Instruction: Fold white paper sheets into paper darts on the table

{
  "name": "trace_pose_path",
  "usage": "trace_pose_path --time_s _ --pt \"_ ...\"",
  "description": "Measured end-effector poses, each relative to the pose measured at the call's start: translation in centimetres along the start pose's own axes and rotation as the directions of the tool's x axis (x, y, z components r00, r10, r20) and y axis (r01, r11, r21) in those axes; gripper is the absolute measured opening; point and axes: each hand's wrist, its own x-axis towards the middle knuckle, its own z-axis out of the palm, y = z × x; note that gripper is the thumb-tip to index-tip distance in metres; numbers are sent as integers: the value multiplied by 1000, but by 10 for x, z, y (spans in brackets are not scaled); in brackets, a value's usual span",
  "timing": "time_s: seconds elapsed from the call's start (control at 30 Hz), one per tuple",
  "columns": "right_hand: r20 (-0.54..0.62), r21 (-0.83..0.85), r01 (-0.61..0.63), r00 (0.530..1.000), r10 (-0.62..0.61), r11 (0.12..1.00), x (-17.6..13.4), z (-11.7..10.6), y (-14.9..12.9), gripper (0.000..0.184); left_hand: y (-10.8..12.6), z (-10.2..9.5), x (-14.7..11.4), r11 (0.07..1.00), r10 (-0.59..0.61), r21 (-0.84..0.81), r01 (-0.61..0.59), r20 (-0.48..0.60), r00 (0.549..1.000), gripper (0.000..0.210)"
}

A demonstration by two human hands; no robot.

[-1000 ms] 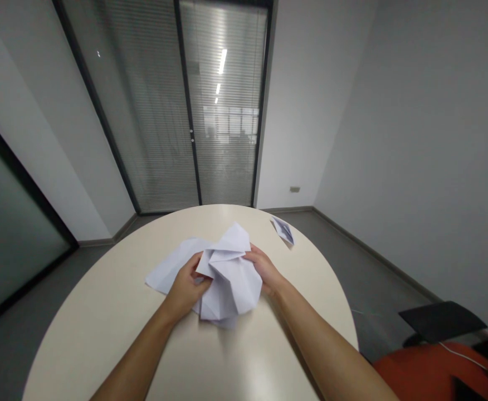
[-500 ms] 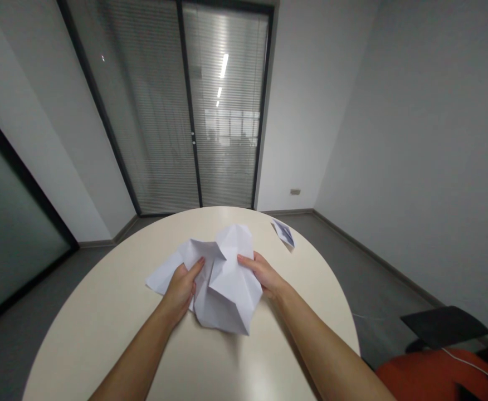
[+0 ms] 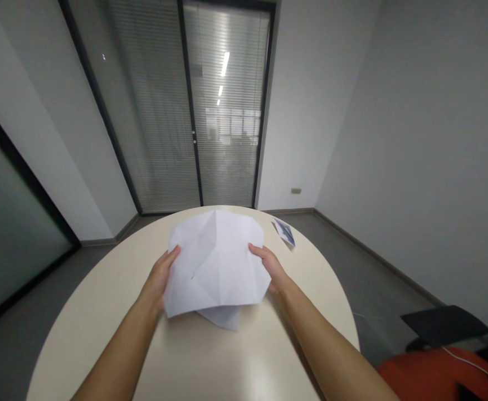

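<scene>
A creased white sheet of paper (image 3: 219, 256) is spread between my two hands above the round table. My left hand (image 3: 159, 278) grips its left edge, thumb on top and the other fingers mostly hidden below. At the right edge my right hand (image 3: 271, 267) pinches the sheet the same way. Fold lines run across the paper, one straight down its middle. From under the near edge pokes another piece of white paper (image 3: 223, 317); whether it is a separate sheet or a folded part, I cannot tell.
The round cream table (image 3: 93, 312) fills the foreground. A small folded paper with a dark print (image 3: 284, 231) lies near its far right edge. At the lower right stands a red chair (image 3: 428, 376) with a black armrest (image 3: 447, 324). Glass doors with blinds (image 3: 227, 156) stand beyond the table.
The crumpled, partly folded paper has been opened out into a broad sheet. My left hand has moved left, away from the right one, which shifted slightly right.
</scene>
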Motion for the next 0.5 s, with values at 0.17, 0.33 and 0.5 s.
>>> trace_pose_path --time_s 0.17,0.33,0.5 --pt "-102 -40 27 994 -31 999 4 5 6 29 12 -29 19 996 80 -29 -81 -15 997 49" --pt "8 -235 -114 993 119 965 -1 4 2 28 8 -52 41 933 258 304 -192 -192 947 52" --pt "22 -548 -305 926 378 779 1 -13 -3 26 -6 -77 66 582 471 770 -262 -56 881 46"
